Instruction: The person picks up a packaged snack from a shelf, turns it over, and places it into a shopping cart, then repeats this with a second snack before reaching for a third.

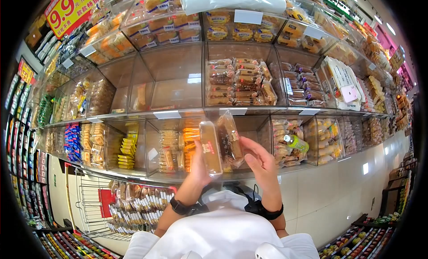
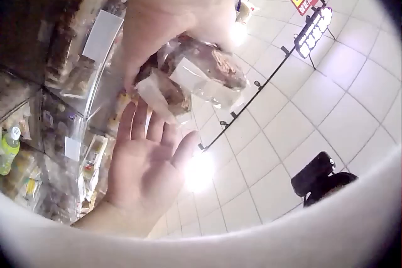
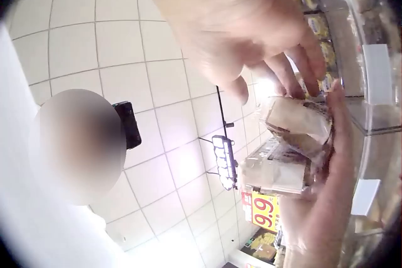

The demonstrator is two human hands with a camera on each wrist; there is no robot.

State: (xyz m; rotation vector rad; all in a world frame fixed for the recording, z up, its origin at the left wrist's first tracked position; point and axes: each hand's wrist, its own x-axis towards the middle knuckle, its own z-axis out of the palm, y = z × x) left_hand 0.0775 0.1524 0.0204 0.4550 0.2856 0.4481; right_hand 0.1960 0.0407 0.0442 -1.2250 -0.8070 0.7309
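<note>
My left hand (image 1: 199, 168) holds two clear-wrapped snack cakes side by side in front of the shelf. The nearer one is a light brown wrapped cake (image 1: 210, 152) with a small printed picture; the other, a darker wrapped cake (image 1: 230, 140), leans beyond it to the right. In the left wrist view, the fingers curl over the crinkled packs (image 2: 210, 76) from above. My right hand (image 1: 264, 165) is beside the darker cake, palm turned toward it and fingers loosely extended. From the right wrist, its fingers (image 3: 308, 60) appear right by the upper pack.
Clear shelf bins (image 1: 178, 80) of wrapped snacks spread across the front. A green-capped drink bottle (image 1: 296, 143) lies on packs in a lower right bin. A wire shopping cart (image 1: 89, 201) stands at lower left, with many packs (image 1: 142, 210) stacked in or beyond it.
</note>
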